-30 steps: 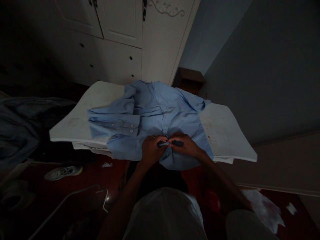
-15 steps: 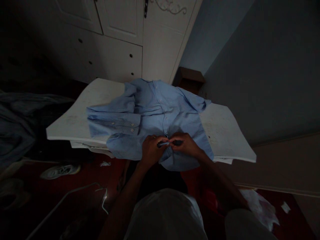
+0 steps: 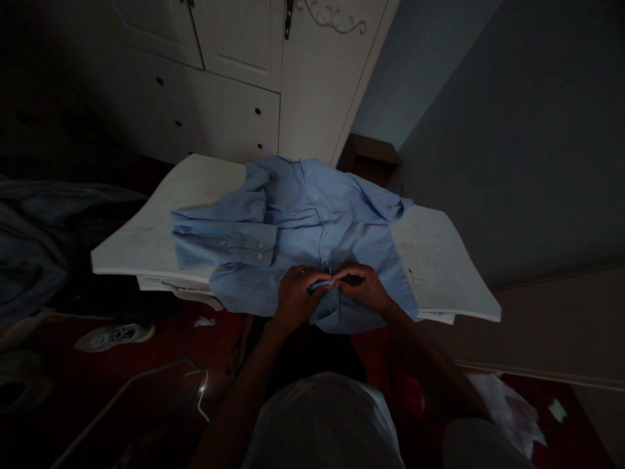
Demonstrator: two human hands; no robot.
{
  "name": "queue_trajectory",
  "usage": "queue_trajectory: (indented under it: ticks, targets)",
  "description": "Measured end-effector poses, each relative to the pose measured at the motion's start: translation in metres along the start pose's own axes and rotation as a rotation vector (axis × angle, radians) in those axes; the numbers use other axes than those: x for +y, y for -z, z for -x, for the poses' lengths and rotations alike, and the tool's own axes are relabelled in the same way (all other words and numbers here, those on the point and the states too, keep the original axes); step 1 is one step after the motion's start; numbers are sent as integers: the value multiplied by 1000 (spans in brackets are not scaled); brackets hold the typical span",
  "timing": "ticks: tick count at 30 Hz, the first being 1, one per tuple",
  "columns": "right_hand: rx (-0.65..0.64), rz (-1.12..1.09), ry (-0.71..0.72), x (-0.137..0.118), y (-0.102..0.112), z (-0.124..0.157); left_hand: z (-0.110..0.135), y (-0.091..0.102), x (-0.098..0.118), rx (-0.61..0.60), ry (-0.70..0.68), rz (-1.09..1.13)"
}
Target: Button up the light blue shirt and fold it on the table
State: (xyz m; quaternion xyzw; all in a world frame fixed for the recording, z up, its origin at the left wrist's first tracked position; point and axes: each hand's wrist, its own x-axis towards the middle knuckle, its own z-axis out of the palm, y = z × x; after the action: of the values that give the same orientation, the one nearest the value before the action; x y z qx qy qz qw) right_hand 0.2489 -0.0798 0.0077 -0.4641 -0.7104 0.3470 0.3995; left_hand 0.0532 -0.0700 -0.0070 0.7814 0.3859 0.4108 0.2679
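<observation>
Lap: your pale clothing [image 3: 322, 423] fills the bottom centre of the frame, just below the dark gap under the shirt's hem.
Left hand: your left hand [image 3: 297, 298], just below frame centre, is closed, thumb and fingers pinching the front of the shirt.
Right hand: your right hand [image 3: 365, 286] meets it from the right, thumb and fingertips gripping the same bunched strip of cloth.
Shirt: the blue shirt [image 3: 354, 228] lies front up across the middle of the frame, its near hem hanging past the table's front edge.
Cuff: the left-side sleeve is folded inward, its buttoned cuff [image 3: 251, 244] near your left hand.
Table: white tabletop [image 3: 442, 254] shows on both sides of the shirt, giving you elbow room towards each corner; its front edge runs just beside your wrists.
Floor: a shoe [image 3: 116, 337] and a bent pale tube [image 3: 141, 374] lie on the lower left; a plastic bag [image 3: 510, 407] is at lower right, its reddish marks too dim to read.
Clothes: a dark grey heap [image 3: 29, 241] sits at the left edge, well apart from your hands.
Cupboard: white doors [image 3: 312, 98] stand beyond the table's far edge, top centre, with a brown box [image 3: 374, 146] to their right.
</observation>
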Motion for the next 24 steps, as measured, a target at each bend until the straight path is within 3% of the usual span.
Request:
queue_trajectory:
  ticks: [5, 9, 13, 16, 19, 21, 24]
  targets:
    - [35, -115, -24, -4, 5, 3, 4, 4, -3, 64, -94, 107]
    - [96, -138, -115, -9, 18, 9, 6, 8, -6, 34, -114, 100]
    - [149, -159, -216, -11, 31, 18, 5, 13, -3, -55, -110, 12]
    - [72, -154, -272, -11, 36, 22, 0, 13, 5, -119, -55, -63]
    - [-19, -150, -302, -13, 36, 22, -9, 9, 12, -80, 9, -201]
    - [-41, -113, -302, -15, 37, 20, -16, 4, 14, -63, -20, -317]
    - [45, 29, -241, -23, 39, 17, -25, -3, 15, -78, -96, -453]
